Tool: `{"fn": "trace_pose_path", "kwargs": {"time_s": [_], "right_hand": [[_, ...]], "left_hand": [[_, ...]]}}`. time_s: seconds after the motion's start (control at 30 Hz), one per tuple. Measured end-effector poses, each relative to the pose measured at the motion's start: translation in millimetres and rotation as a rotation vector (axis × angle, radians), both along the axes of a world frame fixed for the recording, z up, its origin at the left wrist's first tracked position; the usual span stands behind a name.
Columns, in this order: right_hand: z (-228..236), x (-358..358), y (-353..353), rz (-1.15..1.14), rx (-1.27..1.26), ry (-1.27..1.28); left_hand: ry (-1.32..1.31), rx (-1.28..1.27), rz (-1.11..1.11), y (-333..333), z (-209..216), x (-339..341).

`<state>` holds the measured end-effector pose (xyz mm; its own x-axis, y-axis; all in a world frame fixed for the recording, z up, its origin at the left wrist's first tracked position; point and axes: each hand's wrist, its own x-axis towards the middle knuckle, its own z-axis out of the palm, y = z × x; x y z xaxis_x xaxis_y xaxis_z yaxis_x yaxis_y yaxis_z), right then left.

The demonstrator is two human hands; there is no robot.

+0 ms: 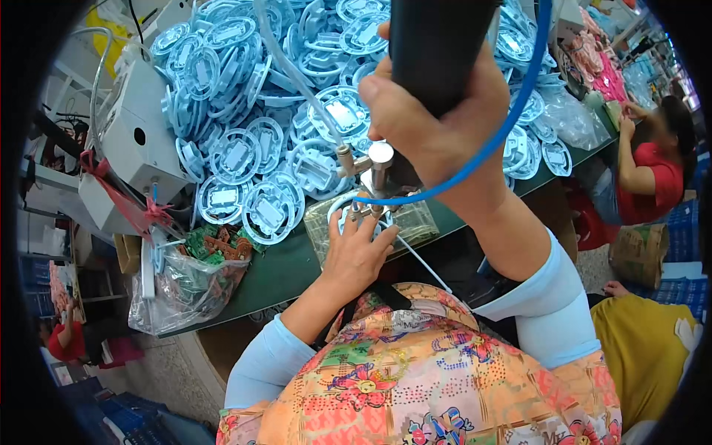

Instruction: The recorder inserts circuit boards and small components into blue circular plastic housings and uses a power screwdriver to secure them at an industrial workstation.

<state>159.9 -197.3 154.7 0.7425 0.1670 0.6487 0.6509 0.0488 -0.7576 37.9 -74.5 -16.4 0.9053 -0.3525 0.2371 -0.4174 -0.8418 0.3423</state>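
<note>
My right hand [445,126] is wrapped round the thick black body of a power screwdriver [437,52], held upright over the work. Its metal nose [380,167] points down, with a clear tube [297,74] joined to a side fitting. A blue hose [519,111] curves past my right wrist. Under the nose, my left hand [352,259] holds a light-blue round plastic housing [337,206] down on a yellowish-brown pad [319,226]. My left fingertips are close to the tool's tip. The hand and tool hide most of this housing, and the tip's contact is hidden.
A big heap of light-blue housings [267,211] covers the bench beyond my hands. To the left stand a pale metal box [141,133] and a plastic bag of green and brown circuit boards [189,274]. Co-workers sit at the right; one wears a red top [653,185].
</note>
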Motion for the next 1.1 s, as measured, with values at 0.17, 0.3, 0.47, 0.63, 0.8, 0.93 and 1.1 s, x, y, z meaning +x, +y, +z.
{"fn": "trace_pose_path", "kwargs": {"time_s": [0.17, 0.3, 0.47, 0.63, 0.8, 0.93, 1.1], "right_hand": [[-7, -4, 0, 0.057, 0.169, 0.092], [-3, -6, 6, 0.038, 0.062, 0.111], [19, 5, -8, -0.04, -0.004, -0.066], [12, 25, -6, 0.0, 0.021, 0.069], [-1, 34, -18, -0.066, -0.111, 0.035], [-5, 28, -47, -0.128, -0.135, -0.095], [-1, -1, -147, -0.382, 0.163, -0.218]], "left_hand": [[-0.009, -0.02, -0.024, -1, 2, 2], [0.085, -0.043, -0.016, 0, 0, 2], [-0.026, 0.009, -0.004, 4, 8, -2], [-0.07, -0.151, 0.02, 29, 12, -20], [0.065, -0.312, 0.257, 47, 21, -18], [0.277, -0.178, 0.309, 32, 26, -7], [0.11, -0.316, 0.193, 46, 18, -16]]}}
